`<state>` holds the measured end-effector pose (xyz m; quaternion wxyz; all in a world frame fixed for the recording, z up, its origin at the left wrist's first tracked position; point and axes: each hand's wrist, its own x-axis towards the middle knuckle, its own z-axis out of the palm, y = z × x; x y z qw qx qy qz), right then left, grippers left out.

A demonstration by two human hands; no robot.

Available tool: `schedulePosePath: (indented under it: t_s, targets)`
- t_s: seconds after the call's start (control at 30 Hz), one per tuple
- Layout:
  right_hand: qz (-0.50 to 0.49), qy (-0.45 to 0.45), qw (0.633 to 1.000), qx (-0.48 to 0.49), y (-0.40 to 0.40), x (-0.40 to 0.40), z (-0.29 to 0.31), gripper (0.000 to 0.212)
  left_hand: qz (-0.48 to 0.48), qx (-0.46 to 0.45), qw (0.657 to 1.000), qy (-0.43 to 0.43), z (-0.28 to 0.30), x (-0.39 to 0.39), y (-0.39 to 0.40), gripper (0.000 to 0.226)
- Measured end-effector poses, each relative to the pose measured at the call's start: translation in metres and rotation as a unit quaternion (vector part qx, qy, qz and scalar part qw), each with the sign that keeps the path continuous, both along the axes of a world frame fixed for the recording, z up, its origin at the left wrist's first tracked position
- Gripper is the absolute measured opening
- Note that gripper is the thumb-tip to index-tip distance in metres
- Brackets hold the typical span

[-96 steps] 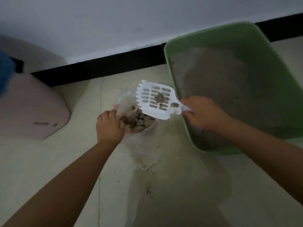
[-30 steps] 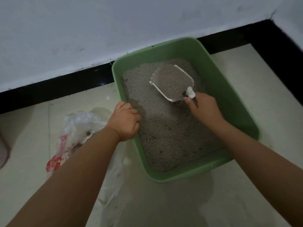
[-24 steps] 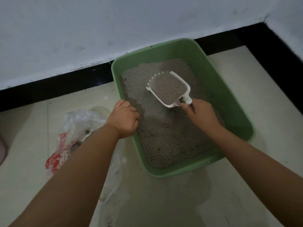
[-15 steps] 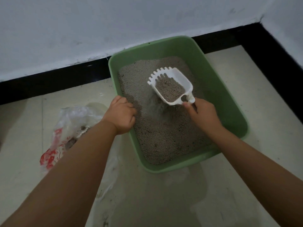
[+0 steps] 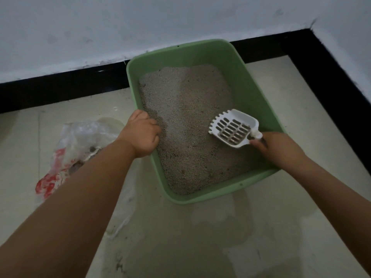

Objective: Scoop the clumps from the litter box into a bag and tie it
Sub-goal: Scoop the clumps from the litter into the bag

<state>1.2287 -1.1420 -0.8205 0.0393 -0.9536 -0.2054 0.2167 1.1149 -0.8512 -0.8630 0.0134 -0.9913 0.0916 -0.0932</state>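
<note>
1. Holding the scoop (image 5: 233,131) by its handle is the right hand (image 5: 278,150), fingers curled round the stub end, so that grip is closed on the handle, at the box's near right corner.
2. Scoop head sticks out up and to the left of that grip, hovering just over the litter (image 5: 186,109) on the right side of the box (image 5: 259,93). Slots are mostly see-through, with only a bit of dark stuff in the back by the handle. Can't tell if that's a clump or just grains.
3. Left hand (image 5: 141,135) is on the box's left rim, fingers curled over the edge and into the box, knuckles up. So that grip is wrapped on the rim, about halfway along that side.
4. Box is green, sitting on the floor (image 5: 200,237) with its far end up against the black skirting (image 5: 60,87) under a white wall (image 5: 140,27). Litter is grey and a bit lumpy near the front.
5. Bag (image 5: 80,141) lies on the floor left of the box, well apart from the scoop and partly behind the left forearm. Clear plastic with red print, mouth slumped open, some dark clumps (image 5: 91,150) showing inside. Nobody's touching it.
6. Floor tiles in front of the box look smudged and dusty.
</note>
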Motion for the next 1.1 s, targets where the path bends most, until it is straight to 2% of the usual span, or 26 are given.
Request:
schedulePosePath:
  t_s: [0.13, 0.23, 0.33, 0.43, 0.53, 0.63, 0.77, 1.03, 1.1]
  targets:
    - [0.02, 0.031, 0.997, -0.071, 0.0, 0.005, 0.004, 0.037, 0.003, 0.0, 1.0, -0.003, 0.0, -0.001, 0.0, 0.035]
    - [0.028, 0.058, 0.995, -0.076, 0.019, 0.01, 0.004, 0.036, 0.004, -0.016, 1.0, -0.014, 0.0, -0.001, -0.001, 0.034]
    - [0.038, 0.078, 0.995, -0.039, 0.051, 0.009, -0.005, 0.045, 0.001, -0.03, 0.999, -0.024, -0.002, 0.001, 0.0, 0.033]
    - [0.039, 0.074, 0.996, 0.015, 0.08, 0.008, -0.023, 0.037, -0.002, -0.037, 0.999, -0.03, -0.005, 0.003, 0.002, 0.032]
    - [0.032, 0.079, 0.995, 0.054, 0.108, 0.006, -0.04, 0.038, -0.003, -0.053, 0.998, -0.038, -0.009, 0.004, 0.002, 0.031]
    - [-0.009, 0.077, 0.995, 0.065, 0.143, 0.012, -0.045, 0.048, 0.001, -0.064, 0.997, -0.049, -0.011, 0.003, 0.002, 0.031]
    - [-0.019, 0.085, 0.989, 0.12, 0.18, 0.023, -0.043, 0.041, 0.006, -0.067, 0.997, -0.044, -0.01, 0.004, 0.003, 0.031]
    - [-0.037, 0.045, 0.984, 0.17, 0.174, 0.017, -0.064, 0.044, 0.011, -0.049, 0.999, -0.018, -0.005, 0.002, 0.004, 0.031]
    - [-0.03, 0.025, 0.98, 0.193, 0.164, 0.013, -0.063, 0.035, 0.011, -0.047, 0.999, -0.005, -0.004, 0.002, 0.004, 0.031]
